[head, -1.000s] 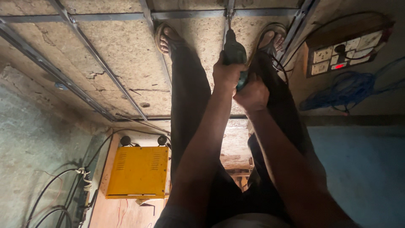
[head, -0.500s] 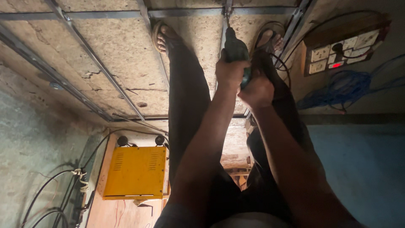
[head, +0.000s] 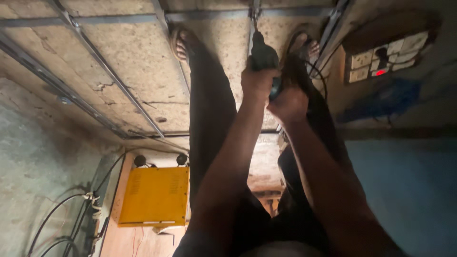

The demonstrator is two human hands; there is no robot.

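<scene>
Both my hands grip a dark power drill [head: 263,53] held out in front of me, between my two feet. My left hand [head: 257,83] wraps the drill's body and my right hand [head: 289,102] holds its handle just behind. The drill's tip meets a thin metal bar [head: 255,10] of a steel frame [head: 114,81] lying over rough boards. My legs in dark trousers run from the bottom of the view up to sandalled feet [head: 180,42] standing on the frame.
A yellow metal box [head: 153,195] with cables sits at lower left on a wooden surface. A switchboard [head: 385,57] with a red light and a blue cable bundle [head: 381,102] lie at upper right. Rough grey wall at left.
My hands and the drill have stayed almost in place. The view has shifted slightly, and the yellow box sits a little lower in the picture.
</scene>
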